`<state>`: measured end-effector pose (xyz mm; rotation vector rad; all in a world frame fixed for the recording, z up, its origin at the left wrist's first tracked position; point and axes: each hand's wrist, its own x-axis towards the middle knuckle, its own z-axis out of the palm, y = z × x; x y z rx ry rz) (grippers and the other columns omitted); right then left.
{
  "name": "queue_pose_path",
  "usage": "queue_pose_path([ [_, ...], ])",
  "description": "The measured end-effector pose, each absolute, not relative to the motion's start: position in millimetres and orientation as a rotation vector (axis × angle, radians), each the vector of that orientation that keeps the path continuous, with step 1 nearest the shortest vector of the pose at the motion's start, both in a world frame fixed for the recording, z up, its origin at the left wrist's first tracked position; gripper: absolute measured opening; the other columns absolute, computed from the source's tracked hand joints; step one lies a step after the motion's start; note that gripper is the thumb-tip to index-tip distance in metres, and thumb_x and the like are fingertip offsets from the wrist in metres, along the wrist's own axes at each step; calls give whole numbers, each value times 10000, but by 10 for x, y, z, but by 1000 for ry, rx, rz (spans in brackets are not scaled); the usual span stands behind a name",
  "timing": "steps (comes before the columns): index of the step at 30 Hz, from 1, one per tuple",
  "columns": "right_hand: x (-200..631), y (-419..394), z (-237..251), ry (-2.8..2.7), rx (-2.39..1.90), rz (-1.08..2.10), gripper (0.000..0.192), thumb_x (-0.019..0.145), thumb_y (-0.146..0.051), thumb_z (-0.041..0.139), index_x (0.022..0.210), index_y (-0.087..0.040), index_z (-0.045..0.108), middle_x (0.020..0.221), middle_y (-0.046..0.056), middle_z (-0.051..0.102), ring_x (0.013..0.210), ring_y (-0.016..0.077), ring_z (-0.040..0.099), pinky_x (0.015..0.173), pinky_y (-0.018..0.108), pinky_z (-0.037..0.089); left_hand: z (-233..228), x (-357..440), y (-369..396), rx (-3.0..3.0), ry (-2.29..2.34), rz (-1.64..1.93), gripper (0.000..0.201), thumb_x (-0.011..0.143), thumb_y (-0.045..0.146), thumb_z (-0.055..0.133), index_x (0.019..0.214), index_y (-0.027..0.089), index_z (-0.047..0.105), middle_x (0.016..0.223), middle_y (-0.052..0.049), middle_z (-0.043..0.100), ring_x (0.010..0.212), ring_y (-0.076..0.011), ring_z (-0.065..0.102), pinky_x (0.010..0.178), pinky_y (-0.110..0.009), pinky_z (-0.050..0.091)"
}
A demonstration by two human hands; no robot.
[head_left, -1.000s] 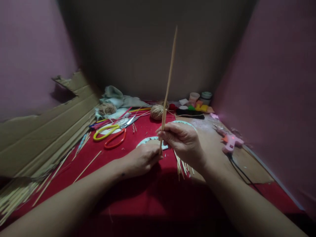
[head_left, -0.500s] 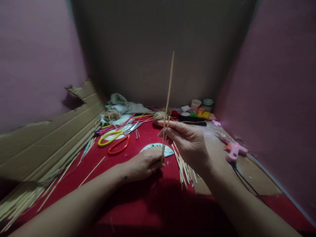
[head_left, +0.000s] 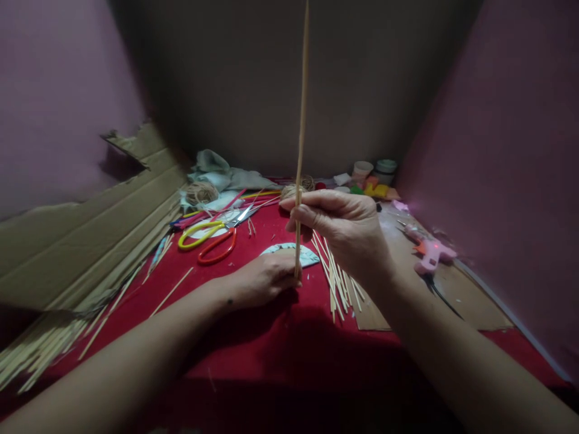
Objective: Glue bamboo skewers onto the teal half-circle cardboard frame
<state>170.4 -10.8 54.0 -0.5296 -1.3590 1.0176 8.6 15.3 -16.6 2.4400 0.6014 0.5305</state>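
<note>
- Dull pink walls (head_left: 58, 90) on both sides, dim light.
- A dark grey-brown back panel (head_left: 235, 78) stands between them.
- Torn brown corrugated cardboard sheet (head_left: 85, 229) leans at left.
- Red cloth-covered desk (head_left: 289, 355).

The stick (head_left: 301, 120) I hold is pale tan, like the sticks (head_left: 337, 280) lying on my red cloth (head_left: 280, 343). My scissors (head_left: 208, 237) have one yellow handle and one orange, the glue gun (head_left: 427, 253) is pink, and the twine (head_left: 199, 193) is straw-brown. The cardboard (head_left: 90, 223) is plain brown, the walls (head_left: 58, 90) dull pink.
</note>
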Motion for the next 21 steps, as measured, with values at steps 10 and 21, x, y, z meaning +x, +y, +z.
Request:
queue_pose_path([
  [10, 1699, -138, 508, -1336, -572, 940, 44, 747, -163, 761, 746, -203, 780, 624, -30, 694, 583, 81, 622, 570, 205, 521, -185, 100, 156, 2474, 492, 642, 139, 855, 109, 528, 726, 162, 537, 758, -5, 547, 710, -113, 494, 684, -231, 417],
  [21, 1721, -184, 601, -1303, -565, 1126, 54, 755, -222, 762, 713, -188, 763, 560, -22, 668, 469, 52, 537, 440, 166, 417, -53, 62, -14, 2347, 435, 423, 110, 879, 166, 576, 776, 156, 613, 778, -23, 642, 713, -111, 562, 666, -206, 448],
])
